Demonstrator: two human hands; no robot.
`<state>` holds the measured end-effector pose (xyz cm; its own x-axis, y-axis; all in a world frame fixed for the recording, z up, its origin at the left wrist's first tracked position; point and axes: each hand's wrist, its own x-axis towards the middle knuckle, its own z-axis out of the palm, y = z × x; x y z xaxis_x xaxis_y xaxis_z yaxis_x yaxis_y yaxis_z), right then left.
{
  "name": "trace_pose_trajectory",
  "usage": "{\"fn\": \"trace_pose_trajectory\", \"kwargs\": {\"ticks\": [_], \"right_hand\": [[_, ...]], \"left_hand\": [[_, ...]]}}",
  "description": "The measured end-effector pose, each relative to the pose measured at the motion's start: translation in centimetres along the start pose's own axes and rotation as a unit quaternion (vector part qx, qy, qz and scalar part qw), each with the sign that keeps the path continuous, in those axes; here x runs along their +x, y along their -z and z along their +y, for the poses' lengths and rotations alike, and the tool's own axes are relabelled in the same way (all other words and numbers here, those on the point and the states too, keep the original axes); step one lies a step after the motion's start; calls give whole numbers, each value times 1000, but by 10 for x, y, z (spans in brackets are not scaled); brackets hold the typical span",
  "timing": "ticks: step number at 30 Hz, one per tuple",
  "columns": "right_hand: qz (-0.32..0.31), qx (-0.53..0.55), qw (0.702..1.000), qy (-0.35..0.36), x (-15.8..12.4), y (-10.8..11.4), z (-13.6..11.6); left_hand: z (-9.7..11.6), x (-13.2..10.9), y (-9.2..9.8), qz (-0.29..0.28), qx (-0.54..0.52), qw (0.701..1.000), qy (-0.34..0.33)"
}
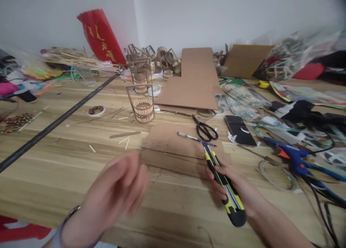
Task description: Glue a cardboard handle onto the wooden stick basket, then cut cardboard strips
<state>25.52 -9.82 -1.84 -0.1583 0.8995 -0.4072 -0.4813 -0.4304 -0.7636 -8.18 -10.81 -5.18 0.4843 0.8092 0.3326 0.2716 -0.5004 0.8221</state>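
My right hand (224,179) is wrapped round a yellow and black utility knife (225,186), its tip pointing away over a cardboard piece (173,143). My left hand (119,186) hovers over the wooden table, smeared by motion with its fingers curled; whether anything is in them I cannot make out. On or beside the cardboard lie a pen (189,136) and black scissors (207,129). Beyond the left hand, a small slatted wooden bucket (143,110) with a tall handle stands upright. A thin brown strip (124,134) and several pale slivers lie near it.
More little buckets (162,60) crowd the back, beside a large cardboard sheet (194,82). A dark metal bar (59,120) crosses the left side. To the right are a phone (240,130), a blue glue gun (292,154) and cables. A white dish (96,111) holds brown beads.
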Motion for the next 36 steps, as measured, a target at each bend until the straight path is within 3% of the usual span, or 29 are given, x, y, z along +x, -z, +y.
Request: {"fn": "trace_pose_trajectory", "kwargs": {"ticks": [2, 4, 6, 8, 10, 14, 16, 19, 24, 28, 30, 36], "right_hand": [[-15, -25, 1000, -12, -4, -2, -4], [-22, -62, 998, -23, -6, -3, -7], [-18, -112, 993, -31, -7, -2, -11], [-18, -202, 979, -32, -6, 0, -17], [-37, -351, 936, -5, -4, 1, -25], [-80, -648, 753, 82, 8, -3, -36], [-68, -728, 675, 100, 16, -6, -35], [-53, -795, 595, 105, 29, -10, -27], [-75, -832, 528, 154, 40, -17, -22], [-101, -879, 448, 124, 38, -22, -24], [-107, -884, 436, 129, 37, -23, -24], [-105, -882, 435, 145, 36, -25, -25]], "left_hand": [[16, 72, 2, 26, -52, 995, 85], [23, 128, -3, 31, 9, 997, 74], [17, 161, -13, 43, 114, 992, 34], [2, 176, -28, 48, 214, 975, -32], [-15, 183, -43, 25, 299, 951, -75], [-35, 192, -68, -42, 391, 917, -70], [-39, 193, -74, -73, 401, 911, -55], [-42, 193, -78, -82, 407, 909, -44], [-42, 189, -79, -54, 412, 907, -68], [-41, 189, -80, -46, 414, 906, -70], [-41, 189, -80, -48, 414, 906, -68], [-41, 189, -80, -44, 413, 907, -72]]}}
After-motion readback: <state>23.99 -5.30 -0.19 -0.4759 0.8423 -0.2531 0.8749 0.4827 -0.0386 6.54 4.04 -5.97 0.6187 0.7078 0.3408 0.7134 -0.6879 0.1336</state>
